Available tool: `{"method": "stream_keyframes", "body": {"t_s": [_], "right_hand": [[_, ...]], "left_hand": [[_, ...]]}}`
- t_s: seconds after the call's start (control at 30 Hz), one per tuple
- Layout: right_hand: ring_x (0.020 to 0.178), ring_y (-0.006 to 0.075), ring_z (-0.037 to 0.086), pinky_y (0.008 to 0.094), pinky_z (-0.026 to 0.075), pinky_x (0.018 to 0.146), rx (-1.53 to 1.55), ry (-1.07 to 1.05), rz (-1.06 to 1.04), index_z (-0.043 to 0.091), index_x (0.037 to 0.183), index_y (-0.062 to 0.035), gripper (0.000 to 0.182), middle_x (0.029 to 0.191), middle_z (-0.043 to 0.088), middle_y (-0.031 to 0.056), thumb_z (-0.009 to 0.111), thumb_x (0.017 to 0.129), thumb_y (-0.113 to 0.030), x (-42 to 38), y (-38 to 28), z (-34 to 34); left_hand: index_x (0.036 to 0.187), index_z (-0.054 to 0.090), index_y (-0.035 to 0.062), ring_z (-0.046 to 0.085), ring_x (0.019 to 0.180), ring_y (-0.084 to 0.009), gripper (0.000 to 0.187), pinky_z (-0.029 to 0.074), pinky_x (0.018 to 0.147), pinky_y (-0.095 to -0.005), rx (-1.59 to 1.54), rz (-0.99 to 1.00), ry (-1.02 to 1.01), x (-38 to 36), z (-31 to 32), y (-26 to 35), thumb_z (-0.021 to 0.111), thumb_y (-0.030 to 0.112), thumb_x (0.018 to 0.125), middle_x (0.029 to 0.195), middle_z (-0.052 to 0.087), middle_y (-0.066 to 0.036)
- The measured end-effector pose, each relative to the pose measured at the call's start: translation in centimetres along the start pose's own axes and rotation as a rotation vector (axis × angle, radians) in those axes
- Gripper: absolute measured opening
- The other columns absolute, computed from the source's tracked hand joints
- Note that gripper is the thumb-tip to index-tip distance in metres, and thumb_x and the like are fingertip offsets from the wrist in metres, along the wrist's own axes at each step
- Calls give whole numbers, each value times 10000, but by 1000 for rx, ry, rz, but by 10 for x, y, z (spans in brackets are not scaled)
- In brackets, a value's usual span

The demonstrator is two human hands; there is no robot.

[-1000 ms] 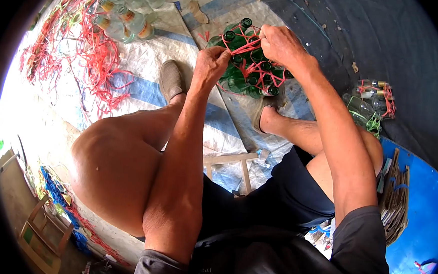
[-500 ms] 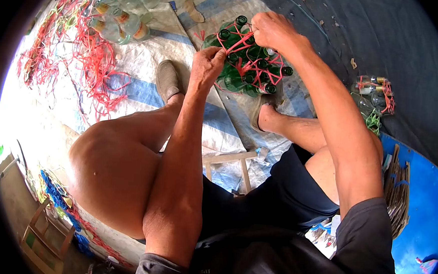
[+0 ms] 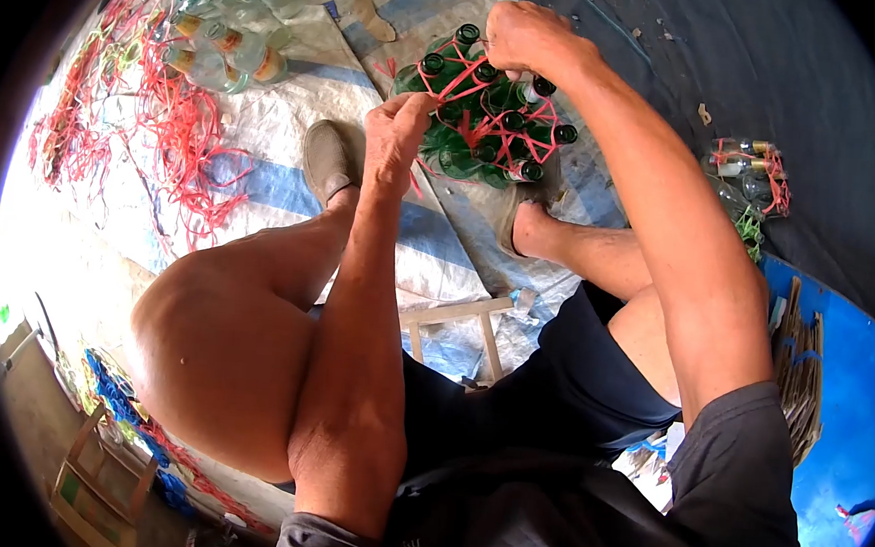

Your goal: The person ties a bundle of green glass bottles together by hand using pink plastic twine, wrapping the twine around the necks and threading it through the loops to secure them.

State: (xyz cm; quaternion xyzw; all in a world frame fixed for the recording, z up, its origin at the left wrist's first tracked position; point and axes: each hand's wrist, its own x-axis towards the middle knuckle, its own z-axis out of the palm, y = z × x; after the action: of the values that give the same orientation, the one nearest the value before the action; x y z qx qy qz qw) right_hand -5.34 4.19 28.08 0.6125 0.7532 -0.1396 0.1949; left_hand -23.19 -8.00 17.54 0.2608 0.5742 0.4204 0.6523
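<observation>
A cluster of green glass bottles (image 3: 452, 160) stands between my feet, with red plastic string (image 3: 538, 129) crossing around the necks. At the left side of the cluster, my left hand (image 3: 396, 136) is closed, its thumb and finger pinching a strand of this string. My right hand (image 3: 532, 44) is closed in a fist above the far bottle necks. A strand runs up toward it, and its fingers appear wrapped on the string, though its end is hidden in the hand.
Loose red string (image 3: 180, 147) lies in a heap on the left, beside clear bottles (image 3: 210, 67). Another tied bundle of clear bottles (image 3: 749, 172) is at the right. A wooden stool frame (image 3: 460, 315) shows between my legs. Stacked cardboard (image 3: 800, 376) rests on a blue surface (image 3: 856, 399).
My right hand has moved up and slightly left, away from the necks. My left hand has shifted a little left, and a red strand stretches from it to the bottles.
</observation>
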Motion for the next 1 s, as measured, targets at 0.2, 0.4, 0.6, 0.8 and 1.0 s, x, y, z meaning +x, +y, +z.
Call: {"method": "stream_keyframes", "body": {"t_s": [0.2,0.4,0.6,0.8,1.0], "right_hand": [[538,206,671,392,569,596,224,-29,28,767,837,-61,159,689,738,84,621,826,-123,2,12,9],[874,392,754,503,590,779,443,420,-99,792,872,-114,227,893,770,185,571,857,-161,-14,30,53],[765,330,737,431,556,713,757,653,206,756,925,-73,230,779,739,145,694,927,-295,-96,-6,90],[1064,370,634,452,528,903,566,668,223,683,1206,-130,439,1104,636,158,828,820,-279,-156,-33,115],[1067,406,593,514,498,916,641,683,223,653,1083,-63,384,1099,590,186,839,785,-218,-161,-29,122]], "left_hand": [[979,802,-17,541,718,-73,223,414,666,-244,-41,48,-7,0,-4,5,801,183,880,776,673,30],[1046,793,18,503,645,-39,242,353,590,-210,-22,188,-19,7,-13,4,811,197,885,791,680,34],[1253,730,2,572,714,-67,382,421,639,-224,205,317,-20,11,-11,19,791,96,887,870,735,-12],[1279,731,25,448,595,-30,415,350,545,-233,302,403,-93,16,-9,33,719,31,864,702,597,28],[1316,741,242,629,670,-171,455,499,652,-357,944,444,10,22,-12,54,772,255,862,748,670,-75]]}}
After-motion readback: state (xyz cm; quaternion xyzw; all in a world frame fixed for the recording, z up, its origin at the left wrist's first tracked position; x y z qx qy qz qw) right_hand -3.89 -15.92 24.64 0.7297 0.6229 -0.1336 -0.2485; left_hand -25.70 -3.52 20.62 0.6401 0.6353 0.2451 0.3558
